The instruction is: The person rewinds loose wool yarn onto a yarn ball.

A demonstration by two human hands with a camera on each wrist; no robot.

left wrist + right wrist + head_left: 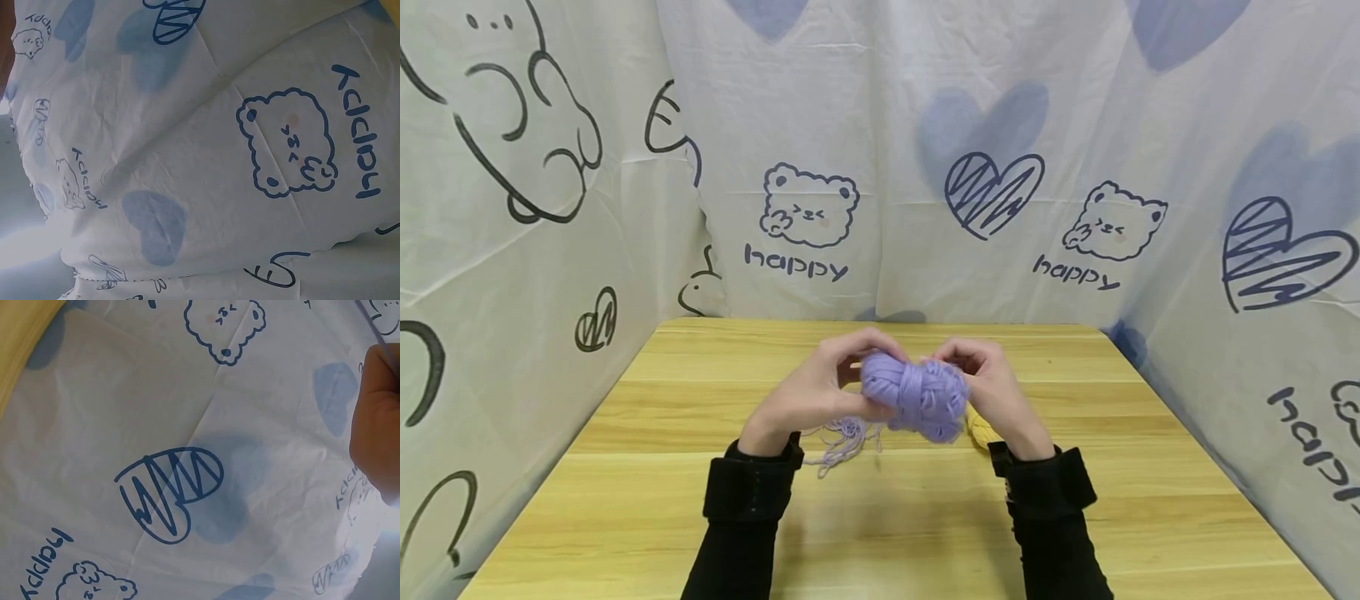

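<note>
A skein of light purple yarn (912,396), with a band of yarn wound round its middle, is held up above the table. My left hand (820,383) grips its left end, thumb below and fingers over the top. At the skein's upper right, my right hand (992,387) has its fingers curled, and in the right wrist view a thin purple strand (373,326) runs taut to this hand. The skein hides part of the right fingertips. Loose purple yarn (847,435) lies in a tangle on the table, behind the left hand and skein.
Yellow yarn (981,429) lies on the wooden table (880,533), partly covered by the right hand and skein. White curtains (895,108) printed with hearts and bears hang at the back and both sides. Black bands (748,487) wrap both wrists.
</note>
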